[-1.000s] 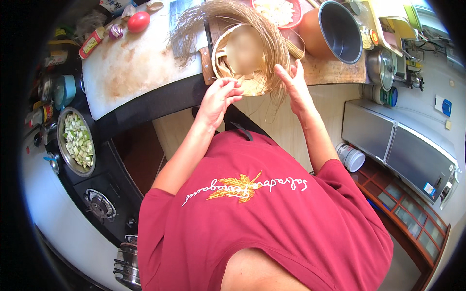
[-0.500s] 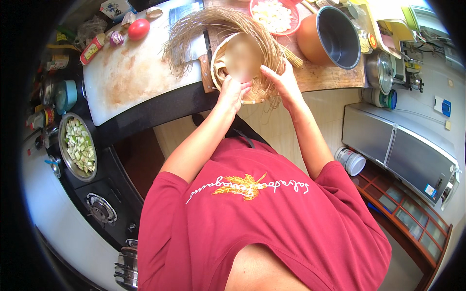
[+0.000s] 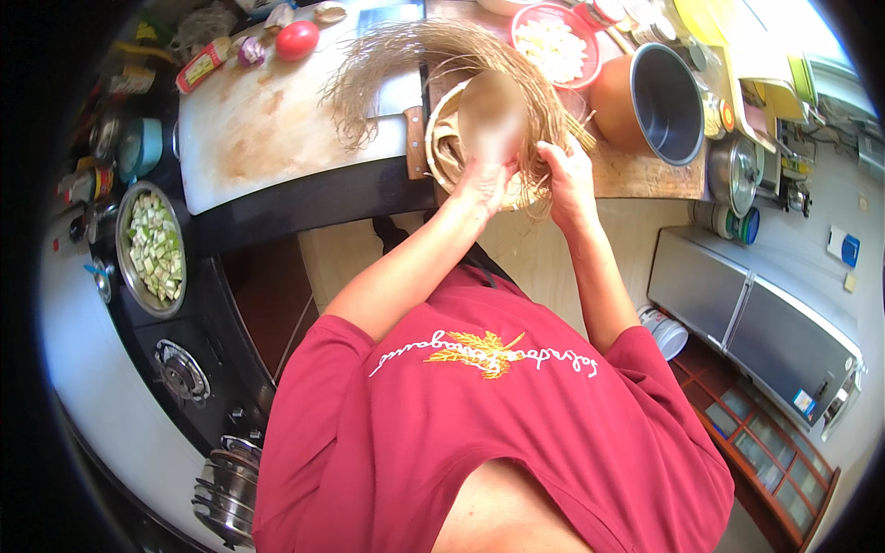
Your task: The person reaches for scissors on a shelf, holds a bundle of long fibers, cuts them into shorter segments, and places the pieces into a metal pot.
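A round woven basket (image 3: 442, 152) sits at the front edge of the worktop. Over it arcs a large bundle of long, thin, brown dry strands (image 3: 546, 115), its loose ends spreading left across the cutting board. At the basket's near side, my left hand (image 3: 490, 182) has its fingers curled in by the lower strands. What they hold is hidden, and a blurred patch covers the basket's middle. My right hand (image 3: 569, 175) pinches the strands at their right side. Left of the basket lies a cleaver (image 3: 415, 143), its blade partly under the strands.
A white cutting board (image 3: 277, 129) carries a tomato (image 3: 298, 41) and a small purple onion (image 3: 250, 52). Behind the basket is a red colander (image 3: 518, 41) of pale chopped pieces. A deep pot (image 3: 627, 101) stands right. A bowl's rim (image 3: 123, 249) encloses cut green vegetables beside the stove.
The view has shifted, so the worktop sits lower and farther right. My left hand has moved closer to the strands, and my right fingers have drawn together on them.
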A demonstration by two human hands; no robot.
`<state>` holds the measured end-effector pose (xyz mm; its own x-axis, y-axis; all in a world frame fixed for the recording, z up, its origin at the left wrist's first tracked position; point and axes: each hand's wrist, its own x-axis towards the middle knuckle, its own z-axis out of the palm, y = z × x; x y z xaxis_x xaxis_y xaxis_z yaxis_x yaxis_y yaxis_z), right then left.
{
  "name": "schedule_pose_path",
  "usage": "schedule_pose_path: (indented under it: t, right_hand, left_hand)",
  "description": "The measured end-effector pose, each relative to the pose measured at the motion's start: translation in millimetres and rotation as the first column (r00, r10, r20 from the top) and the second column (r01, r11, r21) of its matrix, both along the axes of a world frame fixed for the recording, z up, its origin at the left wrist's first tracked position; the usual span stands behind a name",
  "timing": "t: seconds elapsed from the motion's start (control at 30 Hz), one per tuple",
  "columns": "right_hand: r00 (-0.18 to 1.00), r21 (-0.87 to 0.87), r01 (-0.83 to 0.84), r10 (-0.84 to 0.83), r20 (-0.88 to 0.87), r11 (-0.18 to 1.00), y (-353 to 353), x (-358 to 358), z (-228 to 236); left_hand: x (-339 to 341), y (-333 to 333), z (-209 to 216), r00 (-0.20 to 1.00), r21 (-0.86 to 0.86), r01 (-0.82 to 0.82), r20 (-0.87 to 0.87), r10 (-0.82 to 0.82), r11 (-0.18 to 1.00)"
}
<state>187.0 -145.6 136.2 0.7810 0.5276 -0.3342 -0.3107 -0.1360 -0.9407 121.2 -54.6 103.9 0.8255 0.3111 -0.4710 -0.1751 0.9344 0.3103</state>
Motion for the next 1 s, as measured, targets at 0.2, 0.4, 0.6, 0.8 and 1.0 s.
schedule_pose_path:
  t: [0.2,0.4,0.6,0.8,1.0]
  right_hand:
    - [1.000,0.097,0.018,-0.017,-0.014,0.995,12,-11,19]
    - [0.955,0.072,-0.099,0.074,0.288,0.992,28,-38,43]
    - [0.741,-0.226,-0.164,0.271,0.614,0.960,49,-56,46]
    - [0.426,-0.504,-0.049,0.475,0.770,0.862,65,-57,61]
    - [0.203,-0.631,0.068,0.609,0.767,0.773,70,-67,58]
  left_hand:
    - [-4,9,50,0.973,-0.043,0.005,0.233,0.005,0.999]
    - [-10,29,42,0.937,0.213,0.056,0.325,-0.124,0.975]
    - [-26,48,59,0.965,0.225,0.002,0.256,-0.061,0.974]
    - [-33,62,60,0.974,0.228,-0.019,0.225,-0.034,0.974]
    - [-40,67,47,0.984,0.147,-0.003,0.177,-0.024,0.989]
